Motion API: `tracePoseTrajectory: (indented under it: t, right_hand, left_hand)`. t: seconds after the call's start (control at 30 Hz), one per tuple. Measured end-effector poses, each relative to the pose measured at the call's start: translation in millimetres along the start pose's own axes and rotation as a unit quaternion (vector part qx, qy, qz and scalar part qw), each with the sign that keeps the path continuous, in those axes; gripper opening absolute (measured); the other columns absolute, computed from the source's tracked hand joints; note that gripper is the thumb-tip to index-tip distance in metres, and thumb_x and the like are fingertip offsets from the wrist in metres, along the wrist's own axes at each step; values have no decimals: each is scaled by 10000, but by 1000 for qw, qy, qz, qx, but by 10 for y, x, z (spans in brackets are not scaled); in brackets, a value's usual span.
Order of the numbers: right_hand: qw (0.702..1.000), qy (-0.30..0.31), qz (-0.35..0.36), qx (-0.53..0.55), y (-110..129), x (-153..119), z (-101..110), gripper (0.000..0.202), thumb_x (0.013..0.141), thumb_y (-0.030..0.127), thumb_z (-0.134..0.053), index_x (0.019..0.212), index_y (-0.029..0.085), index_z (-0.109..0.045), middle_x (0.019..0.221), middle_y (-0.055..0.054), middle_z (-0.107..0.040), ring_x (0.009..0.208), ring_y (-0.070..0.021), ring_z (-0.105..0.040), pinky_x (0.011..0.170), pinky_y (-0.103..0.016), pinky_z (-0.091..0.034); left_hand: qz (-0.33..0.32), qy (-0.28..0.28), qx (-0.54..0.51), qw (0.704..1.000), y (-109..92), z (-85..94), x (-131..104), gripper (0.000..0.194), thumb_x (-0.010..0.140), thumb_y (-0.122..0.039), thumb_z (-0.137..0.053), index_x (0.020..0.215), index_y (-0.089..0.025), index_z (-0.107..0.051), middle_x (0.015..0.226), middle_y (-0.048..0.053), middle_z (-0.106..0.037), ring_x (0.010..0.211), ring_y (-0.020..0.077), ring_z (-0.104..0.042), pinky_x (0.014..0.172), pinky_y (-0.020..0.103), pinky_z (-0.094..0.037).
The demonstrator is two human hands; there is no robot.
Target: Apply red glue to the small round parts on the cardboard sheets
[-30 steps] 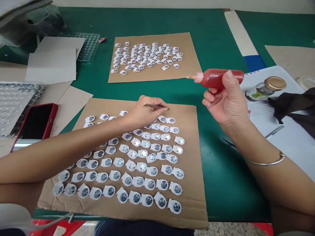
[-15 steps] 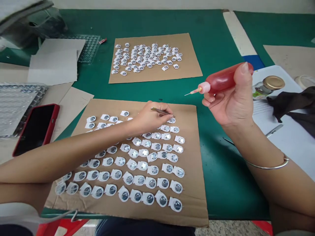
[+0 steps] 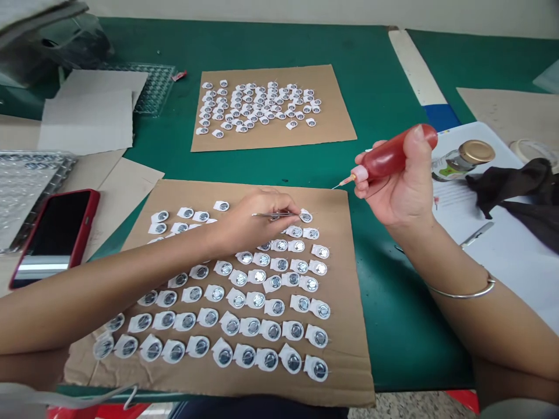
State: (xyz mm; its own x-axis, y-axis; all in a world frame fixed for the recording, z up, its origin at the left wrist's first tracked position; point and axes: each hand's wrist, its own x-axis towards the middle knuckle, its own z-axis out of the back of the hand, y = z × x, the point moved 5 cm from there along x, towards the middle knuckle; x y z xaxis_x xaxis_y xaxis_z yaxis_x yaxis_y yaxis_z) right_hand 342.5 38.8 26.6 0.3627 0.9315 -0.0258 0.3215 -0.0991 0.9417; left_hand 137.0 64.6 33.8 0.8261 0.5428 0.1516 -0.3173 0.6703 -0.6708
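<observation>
My left hand [image 3: 257,218] is closed around thin metal tweezers [image 3: 266,215], whose tips are at a small white-backed round metal piece [image 3: 305,216] near the far right of the front cardboard sheet [image 3: 345,279]. Rows of similar pieces cover this sheet, and my forearm hides some of them. Above the green table, right of the sheet, my right hand [image 3: 404,189] grips a red squeeze bottle [image 3: 391,154]. Its thin needle points left and slightly down and touches nothing.
Another cardboard sheet [image 3: 340,125] with many similar pieces lies farther back. A red-cased phone [image 3: 56,233], clear trays and grey card sit at left. At right are a gold-lidded jar [image 3: 456,160], a black cloth [image 3: 510,183] and white paper.
The bottle's needle has come lower, nearer the front sheet. My left hand has shifted slightly down and left, and the tweezers lie more level. The whole view has shifted a little.
</observation>
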Motion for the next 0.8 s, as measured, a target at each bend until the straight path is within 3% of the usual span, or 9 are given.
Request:
tracePoseTrajectory:
  t: [0.13, 0.33, 0.57, 0.8]
  right_hand:
    - [1000, -4, -4, -29, -7, -45, -34, 353, 716, 607, -535, 776, 259, -548, 733, -14, -559, 537, -125, -535, 369, -256, -289]
    - [995, -5, 21, -93, 11, -79, -57, 365, 741, 627, -495, 768, 265, -526, 745, -23, -549, 530, -146, -530, 391, -281, -280]
    - [997, 9, 35, -74, -12, -69, -76, 351, 763, 595, -504, 755, 246, -529, 703, -17, -530, 487, -131, -517, 369, -257, -242]
    - [996, 4, 39, -79, -32, -79, -90, 312, 772, 554, -525, 755, 243, -538, 694, -15, -546, 477, -135, -527, 347, -261, -260]
  left_hand:
    - [-31, 2, 7, 999, 18, -44, 6, 122, 840, -245, -560, 836, -170, -657, 822, 40, -693, 819, 146, -619, 746, 281, -479]
    - [-23, 4, -16, 1000, 46, -80, 28, 112, 834, -220, -555, 838, -172, -656, 787, 39, -696, 751, 128, -622, 704, 257, -485]
    - [-31, 5, -13, 999, 58, -91, 35, 111, 842, -231, -546, 831, -186, -647, 797, 31, -687, 768, 128, -615, 718, 258, -483]
    - [-116, 5, 10, 993, -8, -107, 30, 101, 844, -160, -518, 800, -156, -609, 782, 41, -675, 732, 129, -619, 836, 321, -460]
